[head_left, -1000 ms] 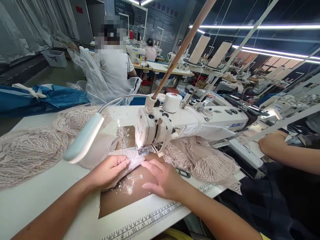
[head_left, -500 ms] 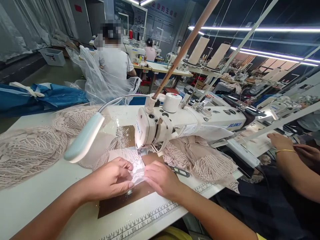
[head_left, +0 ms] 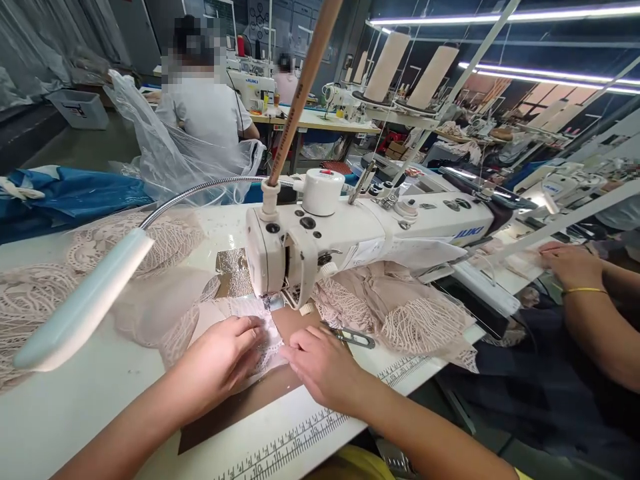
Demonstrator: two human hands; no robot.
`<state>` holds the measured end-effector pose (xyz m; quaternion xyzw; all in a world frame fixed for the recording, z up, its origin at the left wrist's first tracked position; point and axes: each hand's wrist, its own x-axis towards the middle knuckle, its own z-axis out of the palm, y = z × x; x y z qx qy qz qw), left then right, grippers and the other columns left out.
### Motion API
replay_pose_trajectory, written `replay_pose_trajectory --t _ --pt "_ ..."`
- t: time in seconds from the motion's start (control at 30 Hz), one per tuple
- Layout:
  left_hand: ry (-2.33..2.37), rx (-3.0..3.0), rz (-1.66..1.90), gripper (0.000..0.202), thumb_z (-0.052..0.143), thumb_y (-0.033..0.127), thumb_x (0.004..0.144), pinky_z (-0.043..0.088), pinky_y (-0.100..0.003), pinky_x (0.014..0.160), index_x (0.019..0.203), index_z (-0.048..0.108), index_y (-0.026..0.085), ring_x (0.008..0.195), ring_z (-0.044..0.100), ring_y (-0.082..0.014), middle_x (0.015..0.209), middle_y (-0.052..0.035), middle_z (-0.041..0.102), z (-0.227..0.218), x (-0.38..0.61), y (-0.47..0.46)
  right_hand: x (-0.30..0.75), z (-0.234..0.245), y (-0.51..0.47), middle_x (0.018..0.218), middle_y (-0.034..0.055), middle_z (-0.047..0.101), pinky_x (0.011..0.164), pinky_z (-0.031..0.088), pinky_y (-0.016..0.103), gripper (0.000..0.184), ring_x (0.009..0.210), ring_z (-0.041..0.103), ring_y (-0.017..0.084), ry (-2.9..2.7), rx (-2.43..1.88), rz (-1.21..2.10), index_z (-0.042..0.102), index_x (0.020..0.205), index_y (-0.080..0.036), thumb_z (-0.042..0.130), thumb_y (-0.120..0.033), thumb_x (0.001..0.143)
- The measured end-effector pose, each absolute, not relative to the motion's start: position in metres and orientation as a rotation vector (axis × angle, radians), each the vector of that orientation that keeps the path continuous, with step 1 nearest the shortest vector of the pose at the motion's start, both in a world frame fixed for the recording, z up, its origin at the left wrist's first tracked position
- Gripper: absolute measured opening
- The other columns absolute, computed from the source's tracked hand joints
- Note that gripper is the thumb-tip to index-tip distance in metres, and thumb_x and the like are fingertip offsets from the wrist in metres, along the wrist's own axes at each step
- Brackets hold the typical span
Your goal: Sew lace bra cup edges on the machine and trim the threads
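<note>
White lace fabric (head_left: 271, 339) lies under the needle area of a white sewing machine (head_left: 267, 257). On the lace's left side rests my left hand (head_left: 225, 353), its fingers curled and closed on the cloth, with the thumb mostly hidden. My right hand (head_left: 323, 367) pinches the right edge of the lace between bent fingers, just in front of the machine foot. Beneath both hands is a brown plate (head_left: 220, 417) set on the white table. A flat dark tool with a slotted handle (head_left: 357, 339) lies just beyond my right hand.
Beige lace pieces (head_left: 165, 240) are piled on the left, and more beige lace (head_left: 410, 313) lies right of the needle. A lamp (head_left: 85, 300) on a bendable neck overhangs the left side. A ruler strip (head_left: 295, 447) runs along the front edge. A co-worker's arm (head_left: 590, 300) is at right.
The view has shifted, so the lamp looks larger and farther left. My left hand's fingers have tucked closer over the lace, and my right fingers have bent more at its edge.
</note>
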<state>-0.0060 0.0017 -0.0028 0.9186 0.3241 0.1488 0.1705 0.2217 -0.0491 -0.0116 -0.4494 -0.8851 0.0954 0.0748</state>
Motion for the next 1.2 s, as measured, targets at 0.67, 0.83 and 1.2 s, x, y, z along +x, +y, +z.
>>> replay_pose_trajectory --t 0.67,0.83,1.2 --pt "0.996 2.905 0.192 0.035 0.040 0.020 0.094 0.048 -0.041 0.080 0.122 0.061 0.013 0.093 0.055 -0.0254 0.132 -0.0087 0.058 -0.016 0.002 0.004 0.213 -0.010 -0.049 0.088 0.0012 0.051 0.068 0.027 0.031 0.014 0.079 0.040 0.018 -2.693 -1.425 0.305 0.052 0.097 -0.020 0.045 -0.014 0.087" --pt "1.013 2.865 0.212 0.037 0.041 0.022 0.094 0.048 -0.041 0.081 0.126 0.059 0.013 0.094 0.055 -0.0254 0.133 -0.0090 0.057 -0.018 0.000 0.008 0.213 -0.009 -0.045 0.086 0.0014 0.051 0.068 0.028 0.030 0.015 0.079 0.041 0.018 -2.697 -1.418 0.348 0.054 0.097 -0.020 0.043 -0.013 0.088" --pt "0.926 2.957 0.316 0.035 0.046 0.009 0.087 0.045 -0.041 0.083 0.119 0.061 0.010 0.095 0.055 -0.0253 0.128 -0.0101 0.060 -0.015 -0.005 0.017 0.209 -0.011 -0.032 0.089 0.0030 0.053 0.073 0.031 0.031 0.026 0.084 0.044 0.019 -2.673 -1.399 0.367 0.054 0.112 -0.019 0.043 -0.013 0.090"
